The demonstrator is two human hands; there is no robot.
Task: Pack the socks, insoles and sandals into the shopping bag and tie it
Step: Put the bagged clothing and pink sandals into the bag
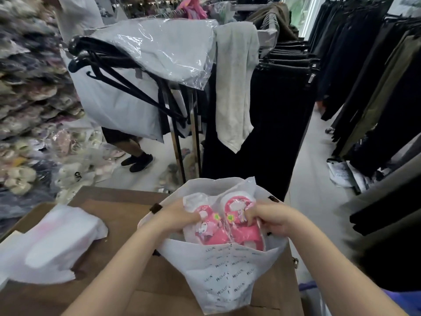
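A white shopping bag (227, 274) with small black lettering stands open on a cardboard box. Inside its mouth lies a pair of pink sandals (230, 231) wrapped in clear plastic, toes pointing away from me. My left hand (180, 216) grips the left side of the sandal packet. On the packet's right side, my right hand (268, 218) pinches the plastic. To the left on the box lies a white packet (52, 245) with what looks like white insoles inside. No socks are visible.
The cardboard box (114, 201) serves as the work surface. A clothes rack (182, 137) with hangers, plastic covers and dark trousers stands just behind it. Another person's legs and black shoes (136, 160) are at the left. Piled footwear fills the left side.
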